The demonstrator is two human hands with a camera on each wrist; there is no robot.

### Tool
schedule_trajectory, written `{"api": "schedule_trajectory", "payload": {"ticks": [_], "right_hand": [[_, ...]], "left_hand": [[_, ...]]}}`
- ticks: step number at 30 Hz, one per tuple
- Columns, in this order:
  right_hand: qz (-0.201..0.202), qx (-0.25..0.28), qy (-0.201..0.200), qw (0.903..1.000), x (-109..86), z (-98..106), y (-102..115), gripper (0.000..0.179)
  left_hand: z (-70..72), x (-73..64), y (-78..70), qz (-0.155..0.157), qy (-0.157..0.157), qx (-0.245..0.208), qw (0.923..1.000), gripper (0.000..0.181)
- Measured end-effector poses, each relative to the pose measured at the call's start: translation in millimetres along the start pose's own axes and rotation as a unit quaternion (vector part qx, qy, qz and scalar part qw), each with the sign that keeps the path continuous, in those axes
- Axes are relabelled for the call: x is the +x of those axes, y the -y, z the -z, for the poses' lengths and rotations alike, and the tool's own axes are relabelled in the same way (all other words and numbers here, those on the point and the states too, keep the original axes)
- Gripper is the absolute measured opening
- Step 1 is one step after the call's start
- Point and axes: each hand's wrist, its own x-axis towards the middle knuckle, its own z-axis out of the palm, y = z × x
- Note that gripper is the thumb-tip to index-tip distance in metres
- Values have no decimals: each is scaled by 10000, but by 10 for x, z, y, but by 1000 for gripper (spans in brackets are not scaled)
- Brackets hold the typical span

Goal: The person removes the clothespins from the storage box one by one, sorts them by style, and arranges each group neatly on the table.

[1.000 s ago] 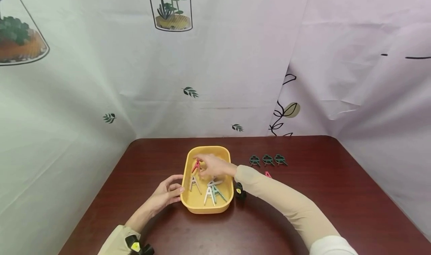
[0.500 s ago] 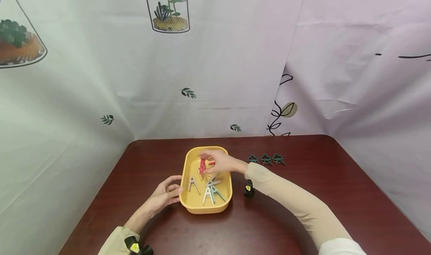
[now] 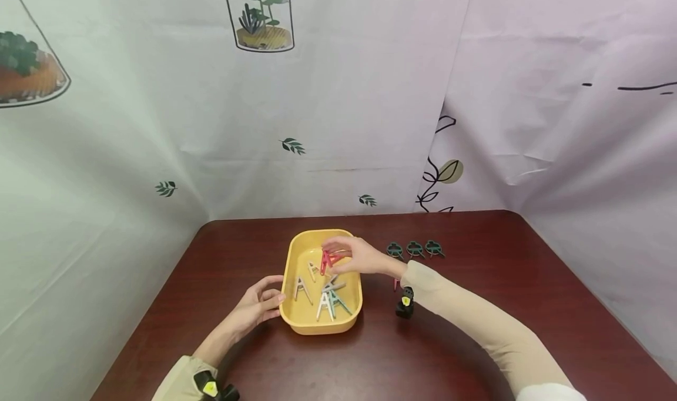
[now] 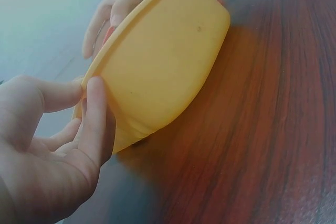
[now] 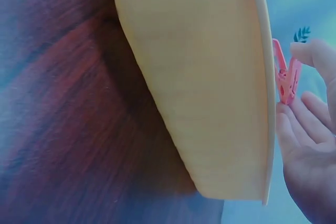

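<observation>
My left hand (image 3: 256,304) grips the left rim of a yellow plastic basin (image 3: 324,329); in the left wrist view its thumb and fingers (image 4: 95,114) pinch that rim. Over the basin's far right part, my right hand (image 3: 362,257) pinches a pink clothespin (image 3: 324,263) by thumb and fingertips. In the right wrist view this clothespin (image 5: 289,80) shows just above the basin's edge. Inside the basin lie a white clothespin (image 3: 325,307), a green clothespin (image 3: 337,301), and several grey and beige ones, such as the grey clothespin (image 3: 301,288) at the left.
Three dark green round clips (image 3: 415,249) lie in a row on the brown table (image 3: 476,283), right of the basin. Partly hidden by the right sleeve is another pink piece (image 3: 396,284). A printed white cloth (image 3: 338,124) hangs behind the table.
The right hand has moved slightly right within the basin, lifting the pink clothespin and turning it. A beige clothespin shows more fully. The left hand has kept its hold on the rim.
</observation>
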Motion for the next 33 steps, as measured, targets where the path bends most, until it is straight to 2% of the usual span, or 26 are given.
{"api": "schedule_trajectory", "payload": {"ticks": [4, 8, 15, 24, 33], "right_hand": [[-55, 222, -107, 9997, -101, 40, -32, 63], [-281, 473, -259, 9982, -205, 79, -55, 64], [-486, 364, -590, 9964, -366, 125, -67, 60], [-397, 536, -826, 9943, -566, 188, -46, 60], [-505, 638, -1055, 9911, -797, 281, -96, 57]], "left_hand": [[-10, 7, -12, 0, 26, -23, 10000, 57], [-21, 5, -18, 11, 18, -3, 10000, 60], [-11, 7, -26, 48, -25, 27, 10000, 62], [-23, -6, -52, 59, 2, 62, 10000, 64], [-26, -34, -62, 128, -31, 167, 9998, 63]]}}
